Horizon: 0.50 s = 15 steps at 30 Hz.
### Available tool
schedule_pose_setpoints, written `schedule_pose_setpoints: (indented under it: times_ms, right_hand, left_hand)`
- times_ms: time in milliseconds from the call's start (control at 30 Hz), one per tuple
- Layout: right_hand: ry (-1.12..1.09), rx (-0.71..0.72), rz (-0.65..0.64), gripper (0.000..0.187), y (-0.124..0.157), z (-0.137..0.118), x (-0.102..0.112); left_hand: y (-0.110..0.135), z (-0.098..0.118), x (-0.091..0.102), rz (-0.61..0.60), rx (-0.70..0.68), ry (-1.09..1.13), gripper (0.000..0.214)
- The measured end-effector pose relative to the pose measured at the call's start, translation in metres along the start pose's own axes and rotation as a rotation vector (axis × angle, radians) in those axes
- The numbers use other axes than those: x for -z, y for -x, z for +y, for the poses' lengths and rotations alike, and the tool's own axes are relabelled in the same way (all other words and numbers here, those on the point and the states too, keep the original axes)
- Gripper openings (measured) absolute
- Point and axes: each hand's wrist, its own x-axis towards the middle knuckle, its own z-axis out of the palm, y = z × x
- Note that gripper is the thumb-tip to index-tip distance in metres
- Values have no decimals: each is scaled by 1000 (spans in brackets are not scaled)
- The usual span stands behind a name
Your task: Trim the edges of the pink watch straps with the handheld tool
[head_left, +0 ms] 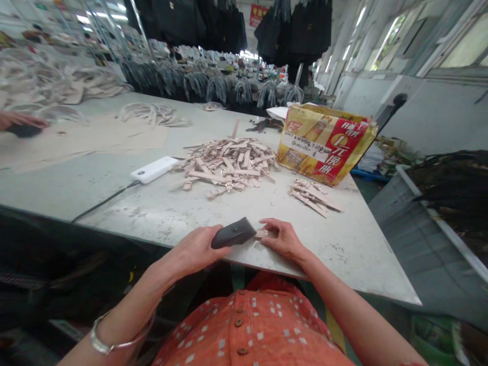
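Note:
My left hand [198, 250] is closed around a dark grey block-shaped tool [234, 232] above the table's front edge; its exact kind I cannot make out. Just to its right, my right hand [284, 238] pinches a small beige strap [261, 234] between thumb and fingers. The strap's left end meets the tool's end or lies behind it; I cannot tell which. Further back spreads a heap of beige straps with metal buckles [232, 162]. A smaller bunch of such straps [314, 195] lies to the right, in front of a cardboard box.
The yellow and red cardboard box [324, 145] stands at the back right. A white power bank [154, 169] with a black cable lies left of the heap. At far left a co-worker's hand [23, 121] rests over a dark object. A grey bin [412, 218] stands right of the table.

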Motion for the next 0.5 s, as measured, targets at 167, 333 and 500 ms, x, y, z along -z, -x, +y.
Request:
schedule_pose_setpoints:
  times_ms: [167,333,500]
  right_hand:
    - [40,-3,2,62,5,-4,-1]
    - [55,-4,8,64,11,-7,-2]
    - [43,15,19,63,16,-6,-3]
  left_hand:
    - [-3,-13,-4,-33,5,-11,37]
    - [1,-30,-8,-78,5,-2,31]
    - [0,-22,-4,-168,5,-12,23]
